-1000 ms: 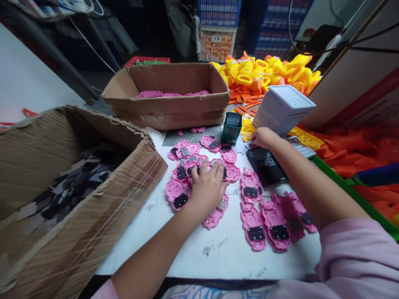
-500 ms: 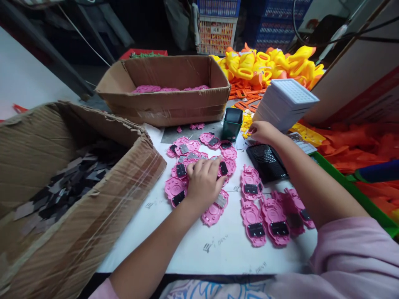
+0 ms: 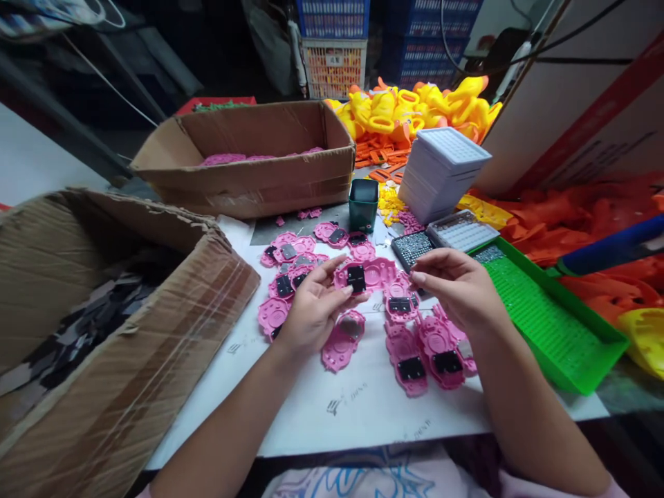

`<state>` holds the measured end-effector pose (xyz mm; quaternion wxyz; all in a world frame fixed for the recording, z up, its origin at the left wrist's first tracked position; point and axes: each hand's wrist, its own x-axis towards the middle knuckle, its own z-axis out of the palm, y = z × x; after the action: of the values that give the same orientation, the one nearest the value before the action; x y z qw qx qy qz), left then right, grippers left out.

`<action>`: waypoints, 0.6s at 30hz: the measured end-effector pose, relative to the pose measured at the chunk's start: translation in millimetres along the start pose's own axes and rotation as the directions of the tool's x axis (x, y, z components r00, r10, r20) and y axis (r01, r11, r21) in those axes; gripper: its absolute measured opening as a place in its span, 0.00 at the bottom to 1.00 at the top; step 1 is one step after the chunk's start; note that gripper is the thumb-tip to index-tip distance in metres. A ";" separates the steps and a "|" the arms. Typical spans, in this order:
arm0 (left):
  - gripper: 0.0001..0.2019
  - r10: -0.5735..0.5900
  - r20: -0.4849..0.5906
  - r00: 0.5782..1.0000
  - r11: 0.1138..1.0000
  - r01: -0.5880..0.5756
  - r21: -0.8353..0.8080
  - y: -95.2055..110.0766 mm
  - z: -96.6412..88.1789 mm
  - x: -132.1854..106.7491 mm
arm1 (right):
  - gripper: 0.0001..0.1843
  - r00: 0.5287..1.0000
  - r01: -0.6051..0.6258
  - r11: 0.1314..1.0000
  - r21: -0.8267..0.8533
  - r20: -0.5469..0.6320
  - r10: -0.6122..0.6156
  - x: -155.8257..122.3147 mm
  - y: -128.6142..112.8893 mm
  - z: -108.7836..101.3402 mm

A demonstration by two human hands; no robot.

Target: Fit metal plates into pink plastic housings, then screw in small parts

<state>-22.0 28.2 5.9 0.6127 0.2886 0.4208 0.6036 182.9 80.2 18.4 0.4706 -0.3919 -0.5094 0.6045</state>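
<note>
My left hand (image 3: 314,308) grips a pink plastic shell half (image 3: 377,274) with a black rectangular panel, lifted above the table. Just to its right, my right hand (image 3: 459,287) has thumb and fingers pinched together; whatever is between them is too small to make out. Below the hands lie more pink shell halves with black panels, among them a right-hand pair (image 3: 440,346) and, nearer my left hand, one with a grey panel (image 3: 339,346). Several others (image 3: 285,249) lie clustered beyond my left wrist. A black tray of small metal parts (image 3: 412,245) sits behind my right fingertips.
Cardboard boxes stand at left (image 3: 207,277) and back (image 3: 249,194). A dark green cup (image 3: 363,207), a stack of white trays (image 3: 440,173) and a green tray (image 3: 560,325) surround the work area. Yellow toys (image 3: 409,111) and orange pieces (image 3: 596,256) are heaped beyond.
My left hand has picked up a pink shell half from the pile and raised it. My right hand has come back from the small yellow parts towards it. The view has shifted right.
</note>
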 end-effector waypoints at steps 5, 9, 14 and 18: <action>0.21 -0.140 0.042 0.989 0.989 0.141 -0.038 -2.0 7.6 -11.3 | 0.12 0.995 0.060 0.992 -0.112 -0.074 -0.068 -0.9 10.1 -8.7; 0.21 -0.168 0.047 0.985 0.985 0.170 -0.043 -4.7 8.7 -12.9 | 0.13 0.999 -0.006 0.994 -0.109 -0.053 0.000 0.9 7.5 -10.4; 0.20 -0.172 0.085 0.981 0.981 0.178 -0.074 -5.2 10.3 -13.1 | 0.13 0.999 0.002 0.992 -0.128 -0.045 -0.008 0.0 7.3 -10.0; 0.18 -0.148 0.148 0.978 0.982 0.164 -0.099 -5.2 10.9 -14.0 | 0.13 1.000 -0.018 0.980 -0.199 0.022 0.023 -1.0 4.0 -9.3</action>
<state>-8.8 15.6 8.9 0.7013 0.2622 0.3640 0.5541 191.3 81.4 12.9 0.4169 -0.4349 -0.5688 0.5600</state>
